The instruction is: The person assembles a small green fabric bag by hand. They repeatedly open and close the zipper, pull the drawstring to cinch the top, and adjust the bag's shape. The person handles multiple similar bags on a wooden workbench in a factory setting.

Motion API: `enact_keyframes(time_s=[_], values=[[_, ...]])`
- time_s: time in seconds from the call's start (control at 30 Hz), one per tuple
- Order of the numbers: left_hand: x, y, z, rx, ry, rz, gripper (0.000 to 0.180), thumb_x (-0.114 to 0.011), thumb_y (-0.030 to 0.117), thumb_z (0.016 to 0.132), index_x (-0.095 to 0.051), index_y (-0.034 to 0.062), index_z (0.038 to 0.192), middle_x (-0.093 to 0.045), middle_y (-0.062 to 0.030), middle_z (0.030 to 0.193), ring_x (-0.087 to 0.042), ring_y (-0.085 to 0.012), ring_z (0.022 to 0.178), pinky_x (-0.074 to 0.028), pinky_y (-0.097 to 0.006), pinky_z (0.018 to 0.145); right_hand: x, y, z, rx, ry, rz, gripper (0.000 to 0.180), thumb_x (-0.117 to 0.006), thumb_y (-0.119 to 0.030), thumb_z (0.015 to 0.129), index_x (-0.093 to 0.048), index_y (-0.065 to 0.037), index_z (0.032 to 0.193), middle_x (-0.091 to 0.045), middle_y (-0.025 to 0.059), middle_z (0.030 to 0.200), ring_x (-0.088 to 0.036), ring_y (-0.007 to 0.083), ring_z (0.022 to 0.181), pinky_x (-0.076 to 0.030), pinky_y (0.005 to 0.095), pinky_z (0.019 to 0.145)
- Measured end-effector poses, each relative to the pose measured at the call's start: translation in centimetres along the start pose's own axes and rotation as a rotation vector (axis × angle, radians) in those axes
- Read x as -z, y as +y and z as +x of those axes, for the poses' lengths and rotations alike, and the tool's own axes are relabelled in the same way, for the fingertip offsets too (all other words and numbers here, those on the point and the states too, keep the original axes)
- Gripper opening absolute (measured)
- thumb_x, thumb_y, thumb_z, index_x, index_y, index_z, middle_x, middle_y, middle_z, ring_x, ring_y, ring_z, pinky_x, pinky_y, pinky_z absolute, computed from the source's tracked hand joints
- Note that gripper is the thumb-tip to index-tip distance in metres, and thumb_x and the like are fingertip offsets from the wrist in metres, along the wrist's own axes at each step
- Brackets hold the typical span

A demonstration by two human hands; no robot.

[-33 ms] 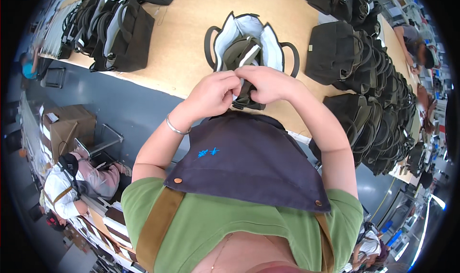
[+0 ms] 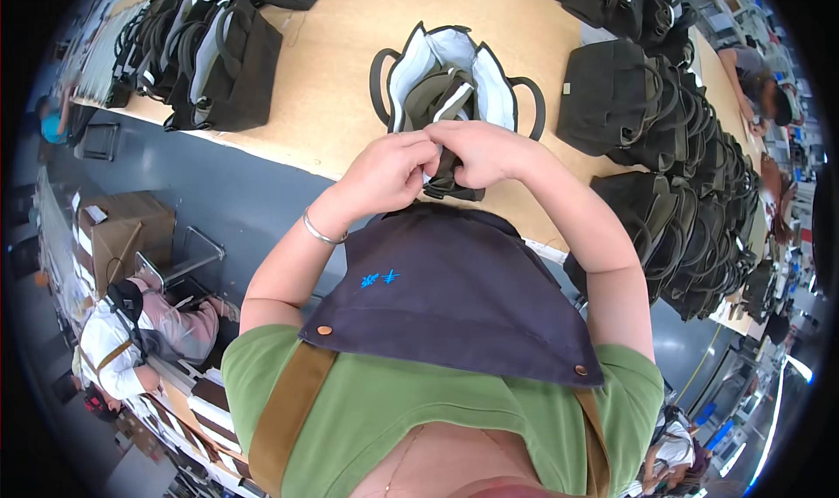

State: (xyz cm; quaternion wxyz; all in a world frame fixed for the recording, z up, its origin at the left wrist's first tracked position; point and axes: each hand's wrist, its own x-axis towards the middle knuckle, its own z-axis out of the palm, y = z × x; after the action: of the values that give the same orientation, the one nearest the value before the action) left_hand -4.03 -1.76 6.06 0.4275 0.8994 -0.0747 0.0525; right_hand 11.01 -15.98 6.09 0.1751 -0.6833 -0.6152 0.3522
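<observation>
A dark tote bag with a pale lining [image 2: 496, 83] stands open on the table, its two black handles spread to the sides. Inside it lies a coiled olive strap [image 2: 428, 96] with a white strip on it, running toward me over the bag's near side. My left hand [image 2: 391, 170] and my right hand [image 2: 488, 153] meet at the bag's near edge, fingers curled in a pinch on the olive strap. Part of the strap hangs below my fingers. The exact spot between the fingertips is hidden.
Rows of dark bags [image 2: 236, 70] stand at the table's left, and more bags [image 2: 603, 96] crowd the right side. The wooden tabletop [image 2: 332, 70] ends just before my apron. A brown carton [image 2: 131, 231] and a seated person [image 2: 131, 341] are at the lower left.
</observation>
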Motion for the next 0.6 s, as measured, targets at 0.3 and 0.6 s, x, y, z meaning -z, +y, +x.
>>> enact_keyframes(time_s=[0.3, 0.6], values=[[1.5, -0.7, 0.7, -0.051, -0.114, 0.131, 0.026, -0.065, -0.001, 0.068, -0.058, 0.0073, 0.091, -0.058, -0.0078, 0.091, -0.055, -0.0287, 0.091, -0.046, -0.037, 0.078, 0.9, 2.1, 1.1, -0.028, -0.11, -0.155, 0.048, -0.072, -0.013, 0.063, -0.063, -0.014, 0.109, -0.06, 0.0101, 0.101, -0.061, 0.0313, 0.098, -0.05, 0.0403, 0.082], [0.6, -1.1, 2.5, -0.187, -0.364, 0.233, 0.024, -0.079, 0.017, 0.069, -0.065, 0.0123, 0.087, -0.062, 0.0008, 0.09, -0.057, -0.0193, 0.097, -0.041, -0.034, 0.09, 0.0, 2.2, -4.1, -0.232, 0.161, -0.394, 0.036, -0.07, -0.007, 0.062, -0.07, -0.015, 0.097, -0.065, 0.0078, 0.097, -0.064, 0.0247, 0.089, -0.052, 0.0399, 0.07]])
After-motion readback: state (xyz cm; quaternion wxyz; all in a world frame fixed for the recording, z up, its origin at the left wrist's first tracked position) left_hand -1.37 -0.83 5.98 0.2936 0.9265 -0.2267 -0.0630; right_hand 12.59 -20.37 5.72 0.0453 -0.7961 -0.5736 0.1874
